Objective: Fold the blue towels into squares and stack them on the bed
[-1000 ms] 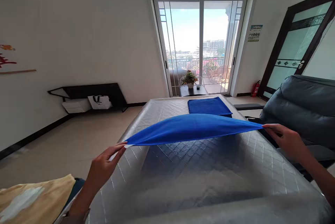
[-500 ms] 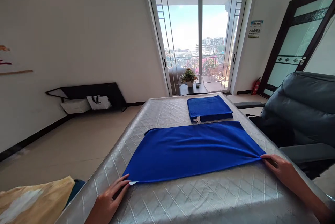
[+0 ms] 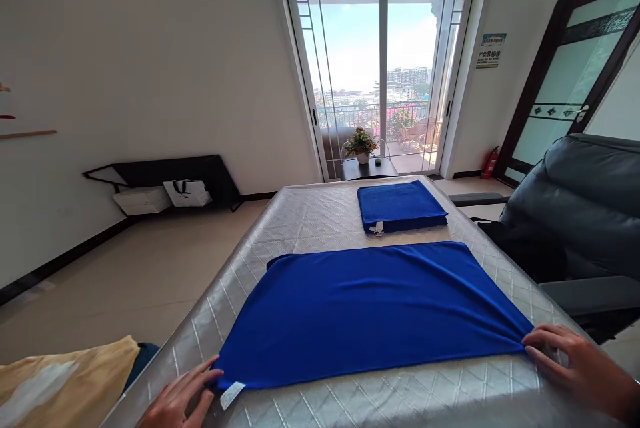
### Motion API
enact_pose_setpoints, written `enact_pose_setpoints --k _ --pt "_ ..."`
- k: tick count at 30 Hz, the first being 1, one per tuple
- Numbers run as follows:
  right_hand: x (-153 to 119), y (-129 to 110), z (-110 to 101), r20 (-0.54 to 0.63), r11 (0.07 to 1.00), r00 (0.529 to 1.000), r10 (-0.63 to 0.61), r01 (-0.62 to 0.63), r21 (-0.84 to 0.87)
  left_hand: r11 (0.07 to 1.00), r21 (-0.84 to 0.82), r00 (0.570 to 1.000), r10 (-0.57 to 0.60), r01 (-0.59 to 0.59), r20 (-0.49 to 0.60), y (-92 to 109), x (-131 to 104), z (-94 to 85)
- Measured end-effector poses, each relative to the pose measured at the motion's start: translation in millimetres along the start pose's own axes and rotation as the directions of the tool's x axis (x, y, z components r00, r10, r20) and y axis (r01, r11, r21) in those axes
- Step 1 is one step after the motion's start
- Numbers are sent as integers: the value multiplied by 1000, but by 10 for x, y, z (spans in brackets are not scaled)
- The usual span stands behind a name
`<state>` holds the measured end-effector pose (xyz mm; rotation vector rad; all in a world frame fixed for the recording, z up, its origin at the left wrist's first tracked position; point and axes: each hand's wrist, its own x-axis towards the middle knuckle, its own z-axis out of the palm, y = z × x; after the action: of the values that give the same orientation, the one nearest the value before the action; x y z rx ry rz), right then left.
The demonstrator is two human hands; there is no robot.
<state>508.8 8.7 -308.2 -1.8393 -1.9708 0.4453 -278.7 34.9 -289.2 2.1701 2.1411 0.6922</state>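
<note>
A blue cloth [image 3: 370, 315] lies spread across the silver quilted surface [image 3: 400, 398], with a few creases running to its near right corner. My left hand [image 3: 183, 395] pinches the near left corner, right beside a small white label [image 3: 233, 395]. At the near right corner, my right hand [image 3: 570, 361] grips the cloth between thumb and fingers. Beyond the spread cloth sits a neat stack of folded blue cloths [image 3: 400, 205], with white tags showing at its front left edge.
A dark padded armchair [image 3: 595, 208] stands close on the right. Yellow fabric [image 3: 65, 381] lies low at the left. Past the far edge, a potted plant [image 3: 362, 145] stands on a small table before the glass sliding door [image 3: 345, 41].
Both hands have drawn the cloth's near edge toward me and farther apart, so the cloth lies wider and nearer. The white label now shows more fully. The stack has stayed put.
</note>
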Motion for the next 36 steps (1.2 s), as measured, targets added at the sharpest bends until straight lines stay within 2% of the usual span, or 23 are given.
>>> enact_pose_setpoints --k 3,6,9,11,14,17,19,21,24,26,28,31,33,36 --pt "350 -208 -138 -26 1000 1000 10 -9 5 1000 31 998 -4 6 -67 192 491 -108" --pt "978 -574 -149 -73 999 996 -47 49 24 1000 -8 1000 14 -14 2 512 1241 -101" --pt "1646 -866 51 -98 994 989 -110 109 -17 989 36 985 -144 141 91 730 1897 94" --pt "1973 -911 262 -124 993 989 -80 68 -96 979 63 978 -197 192 67 771 2133 280" --pt "2208 -784 559 -166 976 986 -17 -20 -218 974 86 977 -211 209 14 708 2218 526" --pt "2236 -612 717 -177 961 984 -38 -13 -276 972 86 976 -219 218 7 582 2199 646" --pt "2228 -547 741 -172 955 983 -58 5 -298 972 76 975 -221 221 -7 515 2207 659" --pt "2236 -520 735 -172 948 983 -57 0 -317 976 95 978 -188 196 -86 482 2227 646" --pt "2267 -501 730 -167 942 985 -49 -10 -334 974 197 971 -68 115 -230 504 2232 628" --pt "2280 -483 737 -163 941 985 -50 -9 -339 970 236 970 1 58 -243 555 2209 641" --pt "2283 -462 748 -161 939 986 -51 -7 -344 975 221 984 67 -30 -164 614 2176 685" --pt "2281 -440 764 -167 936 985 -44 -17 -350 977 170 992 120 -126 41 646 2131 795" --pt "2282 -433 776 -175 936 984 -32 -32 -350 982 143 984 98 -120 151 605 2114 868" --pt "2285 -420 796 -174 935 985 -20 -43 -352 989 111 967 63 -93 247 488 2108 941"
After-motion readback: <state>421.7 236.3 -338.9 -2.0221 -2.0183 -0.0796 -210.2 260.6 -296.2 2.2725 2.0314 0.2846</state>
